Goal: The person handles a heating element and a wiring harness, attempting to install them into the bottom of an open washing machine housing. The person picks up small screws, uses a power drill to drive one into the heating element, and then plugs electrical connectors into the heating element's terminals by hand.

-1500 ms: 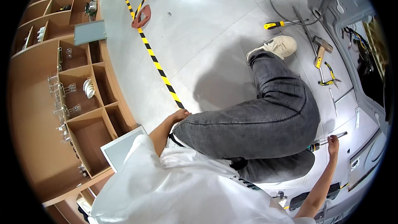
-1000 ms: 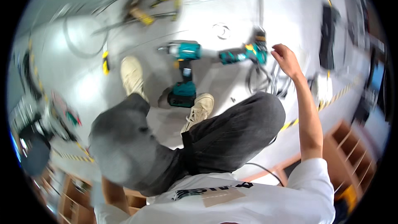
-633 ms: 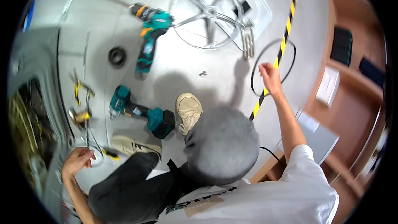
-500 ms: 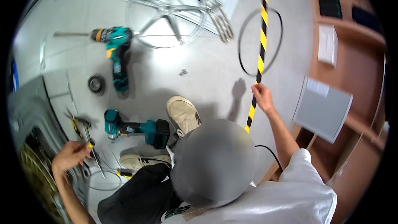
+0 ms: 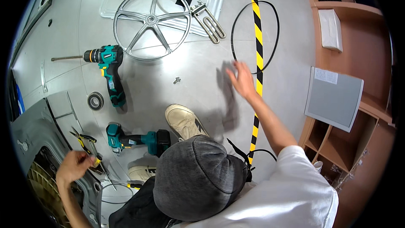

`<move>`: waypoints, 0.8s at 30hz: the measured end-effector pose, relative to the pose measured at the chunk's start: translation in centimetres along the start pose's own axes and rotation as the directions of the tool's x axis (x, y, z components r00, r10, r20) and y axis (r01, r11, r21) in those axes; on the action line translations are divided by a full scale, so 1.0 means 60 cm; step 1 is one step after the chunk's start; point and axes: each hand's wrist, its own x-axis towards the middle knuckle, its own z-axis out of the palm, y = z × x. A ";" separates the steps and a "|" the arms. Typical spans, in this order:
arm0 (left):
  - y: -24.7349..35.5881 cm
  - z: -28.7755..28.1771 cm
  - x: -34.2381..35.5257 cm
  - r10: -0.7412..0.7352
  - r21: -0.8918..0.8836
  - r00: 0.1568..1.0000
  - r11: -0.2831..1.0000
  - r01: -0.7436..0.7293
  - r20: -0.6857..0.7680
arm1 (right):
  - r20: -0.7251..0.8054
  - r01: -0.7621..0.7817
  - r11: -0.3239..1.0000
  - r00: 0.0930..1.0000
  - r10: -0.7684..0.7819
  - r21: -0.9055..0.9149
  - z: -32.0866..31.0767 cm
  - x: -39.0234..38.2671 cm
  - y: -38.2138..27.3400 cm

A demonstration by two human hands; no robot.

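My right hand point(image 5: 244, 80) is held out over the floor with its fingers apart and nothing in them. Just beyond it is a thin black belt loop point(image 5: 277, 33) lying across black-and-yellow floor tape point(image 5: 258, 38). My left hand point(image 5: 75, 166) is at the left, beside a grey metal housing point(image 5: 31, 128), its thumb and fingers drawn together. By its fingertips are a yellow-handled screwdriver point(image 5: 98, 160) and yellow-and-black pliers point(image 5: 86, 137). Whether those fingers hold anything is hidden.
A spoked pulley wheel point(image 5: 151, 20) and a looped heating element point(image 5: 211, 25) lie farther off. Nearer are a long-bit drill point(image 5: 112, 69), a second power tool point(image 5: 137, 139), a black ring bearing point(image 5: 95, 101) and a small bolt point(image 5: 177, 80). Wooden shelving point(image 5: 352, 10) lines the right.
My right hand has moved left and farther away, and its pinched fingers have spread. The left hand stays beside the tools. The whole view has shifted, with my head turning slightly.
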 end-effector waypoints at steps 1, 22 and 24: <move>-0.018 0.019 -0.011 -0.063 -0.049 0.998 0.997 0.064 0.024 | -0.069 0.068 0.997 0.995 -0.069 -0.024 0.006 0.056 -0.018; -0.149 0.201 -0.056 -0.186 -0.437 0.979 0.876 0.206 0.089 | 0.195 -0.047 0.971 0.976 0.094 -0.234 0.042 0.371 -0.099; -0.151 0.198 -0.053 -0.189 -0.448 0.979 0.870 0.205 0.082 | 0.201 -0.009 0.972 0.978 0.058 -0.235 0.040 0.381 -0.095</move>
